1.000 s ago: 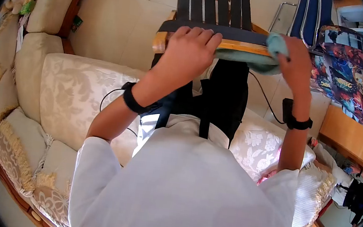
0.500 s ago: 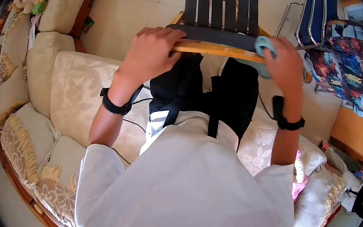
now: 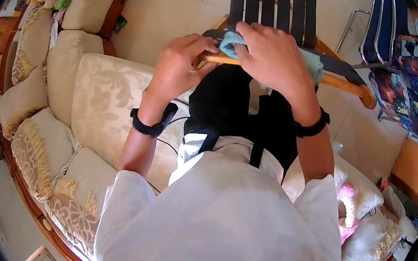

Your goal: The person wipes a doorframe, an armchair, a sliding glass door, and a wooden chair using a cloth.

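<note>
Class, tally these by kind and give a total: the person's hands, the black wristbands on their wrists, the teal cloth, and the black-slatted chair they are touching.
Hands: 2 (left hand, right hand)
Wristbands: 2 (left wristband, right wristband)
Cloths: 1 (teal cloth)
Chairs being touched: 1 (black-slatted chair)
Total: 6

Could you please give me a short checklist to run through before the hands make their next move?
1. Left hand holding the wooden rail of the slatted chair: ok.
2. Right hand on the cloth: ok.
3. Cloth against the rail: ok.
4. Room between the left fingers and the cloth: not ok, they nearly meet.
5. Cloth flat beneath the right palm: cannot tell, hidden.
</note>
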Demonstrator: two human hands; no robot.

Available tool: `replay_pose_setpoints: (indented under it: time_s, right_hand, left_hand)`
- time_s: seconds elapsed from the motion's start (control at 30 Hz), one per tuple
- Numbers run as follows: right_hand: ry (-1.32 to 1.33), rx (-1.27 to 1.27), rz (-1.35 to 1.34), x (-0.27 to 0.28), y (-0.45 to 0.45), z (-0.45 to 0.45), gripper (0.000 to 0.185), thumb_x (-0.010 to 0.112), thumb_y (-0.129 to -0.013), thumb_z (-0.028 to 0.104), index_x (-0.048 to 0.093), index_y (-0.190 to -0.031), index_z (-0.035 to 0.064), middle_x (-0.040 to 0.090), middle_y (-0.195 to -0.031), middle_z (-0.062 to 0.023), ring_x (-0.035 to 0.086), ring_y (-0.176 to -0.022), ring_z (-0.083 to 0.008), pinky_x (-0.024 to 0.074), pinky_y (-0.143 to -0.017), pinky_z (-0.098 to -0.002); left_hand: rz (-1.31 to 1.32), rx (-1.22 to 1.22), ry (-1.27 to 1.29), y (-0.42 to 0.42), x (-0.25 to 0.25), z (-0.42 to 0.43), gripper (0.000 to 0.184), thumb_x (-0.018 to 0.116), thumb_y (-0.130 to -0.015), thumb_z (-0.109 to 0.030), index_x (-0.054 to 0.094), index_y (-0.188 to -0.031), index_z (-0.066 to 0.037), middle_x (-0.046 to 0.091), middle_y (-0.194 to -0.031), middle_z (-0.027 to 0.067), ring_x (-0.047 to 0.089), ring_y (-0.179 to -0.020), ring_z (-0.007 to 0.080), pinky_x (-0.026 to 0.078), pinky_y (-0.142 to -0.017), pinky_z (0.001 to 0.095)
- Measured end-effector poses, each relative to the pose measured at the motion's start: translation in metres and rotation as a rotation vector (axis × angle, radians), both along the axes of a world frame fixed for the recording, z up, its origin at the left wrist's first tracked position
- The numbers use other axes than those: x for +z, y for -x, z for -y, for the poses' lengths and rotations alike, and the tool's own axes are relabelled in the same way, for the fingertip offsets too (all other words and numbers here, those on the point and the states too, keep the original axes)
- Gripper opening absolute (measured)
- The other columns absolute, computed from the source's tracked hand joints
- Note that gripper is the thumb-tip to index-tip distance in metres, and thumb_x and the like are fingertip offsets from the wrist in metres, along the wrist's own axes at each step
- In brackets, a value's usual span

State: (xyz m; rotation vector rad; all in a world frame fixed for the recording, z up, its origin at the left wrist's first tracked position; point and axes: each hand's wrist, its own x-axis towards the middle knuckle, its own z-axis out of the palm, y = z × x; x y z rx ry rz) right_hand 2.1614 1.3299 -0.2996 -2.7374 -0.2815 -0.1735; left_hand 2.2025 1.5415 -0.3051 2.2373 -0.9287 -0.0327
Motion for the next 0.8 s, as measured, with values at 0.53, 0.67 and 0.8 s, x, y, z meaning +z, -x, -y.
replay_pose_setpoints:
  time_s: [0.53, 0.67, 0.8]
  right_hand:
    - [0.055, -0.117, -0.334, 0.000, 0.004, 0.072, 0.029, 0.050, -0.094, 0.027, 0.068, -0.106, 0.0072, 0.069, -0.083, -0.0129, 0.067, -0.076, -0.0286, 0.0535, -0.072, -0.0405]
    - [-0.060, 0.043, -0.082, -0.011, -0.029, 0.001, 0.029, 0.052, -0.093, 0.026, 0.065, -0.100, 0.0015, 0.068, -0.080, -0.0171, 0.068, -0.069, -0.0333, 0.0546, -0.064, -0.0427]
    - [-0.170, 0.084, 0.126, -0.008, -0.019, -0.010, 0.025, 0.057, -0.086, 0.023, 0.064, -0.093, 0.0001, 0.067, -0.078, -0.0184, 0.067, -0.067, -0.0345, 0.0555, -0.062, -0.0434]
  left_hand:
    - [-0.099, 0.071, 0.193, -0.004, -0.012, 0.006, 0.026, 0.078, -0.069, 0.008, 0.065, -0.091, 0.004, 0.069, -0.103, 0.0161, 0.067, -0.101, 0.0279, 0.054, -0.086, 0.0334]
    - [-0.087, 0.121, 0.204, -0.006, -0.016, 0.004, 0.028, 0.080, -0.067, 0.003, 0.065, -0.091, 0.001, 0.070, -0.100, 0.0134, 0.067, -0.100, 0.0306, 0.051, -0.088, 0.0362]
    - [0.045, 0.142, -0.006, -0.001, -0.007, 0.000, 0.029, 0.082, -0.067, -0.004, 0.066, -0.091, -0.004, 0.071, -0.103, 0.0069, 0.064, -0.109, 0.0291, 0.040, -0.102, 0.0440]
